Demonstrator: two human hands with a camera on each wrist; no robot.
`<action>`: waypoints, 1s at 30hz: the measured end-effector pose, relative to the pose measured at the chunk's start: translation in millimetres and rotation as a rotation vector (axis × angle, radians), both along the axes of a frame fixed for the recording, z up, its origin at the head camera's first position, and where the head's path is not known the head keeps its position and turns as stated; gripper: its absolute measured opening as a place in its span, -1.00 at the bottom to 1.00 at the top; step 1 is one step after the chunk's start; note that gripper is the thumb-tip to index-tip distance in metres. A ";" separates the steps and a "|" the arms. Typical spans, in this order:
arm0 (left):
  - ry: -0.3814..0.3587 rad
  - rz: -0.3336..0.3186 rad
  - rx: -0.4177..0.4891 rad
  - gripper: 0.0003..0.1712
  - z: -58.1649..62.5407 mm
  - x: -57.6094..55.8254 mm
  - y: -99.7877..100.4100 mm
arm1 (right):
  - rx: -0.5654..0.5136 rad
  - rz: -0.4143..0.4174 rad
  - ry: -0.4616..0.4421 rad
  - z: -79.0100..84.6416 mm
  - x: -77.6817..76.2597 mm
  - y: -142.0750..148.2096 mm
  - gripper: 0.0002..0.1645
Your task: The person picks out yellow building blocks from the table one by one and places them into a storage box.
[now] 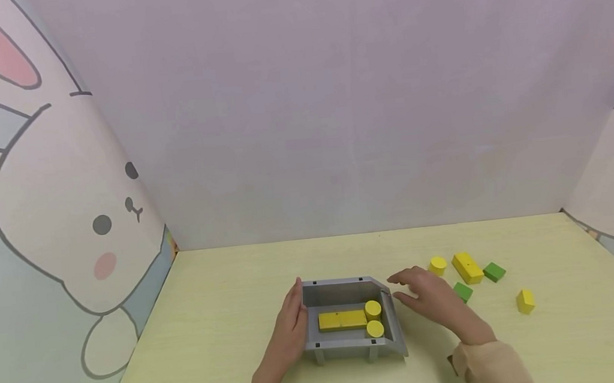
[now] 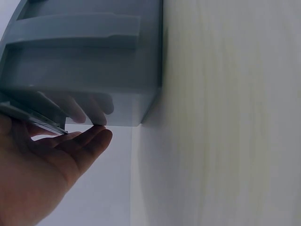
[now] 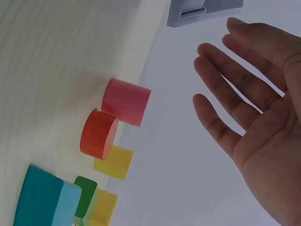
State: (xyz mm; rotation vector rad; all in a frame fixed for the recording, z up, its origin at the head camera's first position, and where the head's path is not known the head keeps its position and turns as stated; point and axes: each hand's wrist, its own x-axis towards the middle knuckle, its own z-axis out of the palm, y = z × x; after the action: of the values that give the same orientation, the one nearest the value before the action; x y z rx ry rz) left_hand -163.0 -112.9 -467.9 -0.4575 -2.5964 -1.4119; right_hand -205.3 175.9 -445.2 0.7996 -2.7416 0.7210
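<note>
A grey open-topped plastic bin [image 1: 341, 348] stands on the table. In it lie a yellow block [image 1: 342, 320], with a line across its middle, and two yellow cylinders [image 1: 373, 310]. My left hand [image 1: 288, 328] rests along the bin's left end; in the left wrist view its fingertips touch the outer wall below the rim. Just beyond the bin's right, sloped end hovers my right hand [image 1: 429, 296], holding nothing. Its fingers are spread and fairly straight in the right wrist view, apart from the bin's corner [image 3: 207, 12].
Right of my right hand lie a yellow cylinder [image 1: 438, 266], a yellow block [image 1: 467, 268], green blocks [image 1: 494, 272] and another yellow block [image 1: 525, 301]. The right wrist view adds a pink cylinder [image 3: 126, 101], a red cylinder [image 3: 99, 134] and a teal block [image 3: 40, 200]. Curtains surround the table.
</note>
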 end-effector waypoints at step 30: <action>0.007 0.000 0.006 -0.44 -0.6 -1.3 0.2 | 0.026 -0.115 -0.172 -4.9 -27.5 29.3 -0.65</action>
State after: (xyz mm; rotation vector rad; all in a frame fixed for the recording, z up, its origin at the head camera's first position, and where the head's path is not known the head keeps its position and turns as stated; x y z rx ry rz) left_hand -164.2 -112.6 -468.6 -0.4604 -2.5858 -1.4146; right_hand -232.9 205.1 -450.1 0.6049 -2.9263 0.7647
